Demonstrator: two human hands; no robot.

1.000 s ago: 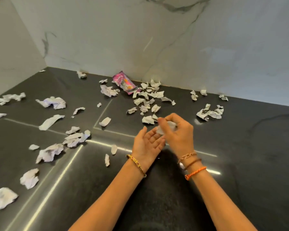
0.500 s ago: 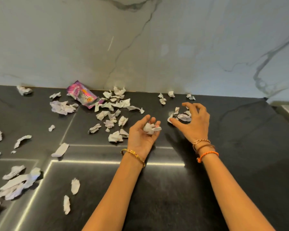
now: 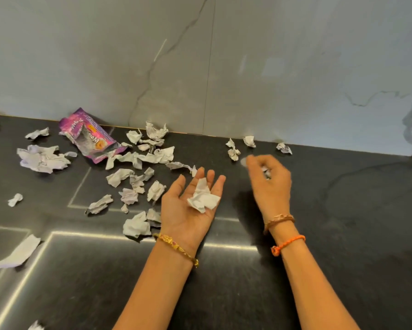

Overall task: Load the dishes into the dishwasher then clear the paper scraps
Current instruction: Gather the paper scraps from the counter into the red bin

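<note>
Since half a second ago your right hand (image 3: 270, 181) has lifted off the small pile by the wall, which is now gone from the counter, and it is blurred with motion. Its fingers curl around scraps, a bit of white paper showing between them. Your left hand (image 3: 193, 206) stays palm up over the black counter (image 3: 343, 234), fingers straight and spread, carrying a crumpled scrap (image 3: 203, 198) on the palm and fingers. The main scatter of paper scraps (image 3: 138, 172) lies left of your left hand, from beside the wrist back to the marble wall (image 3: 247, 67). A purple wrapper (image 3: 90, 139) sits at the wall's base among them. Three small scraps (image 3: 233, 150) remain near the wall just beyond your right hand. A flat strip (image 3: 19, 252) lies near the left edge, apart from the rest. Bracelets on both wrists.
</note>
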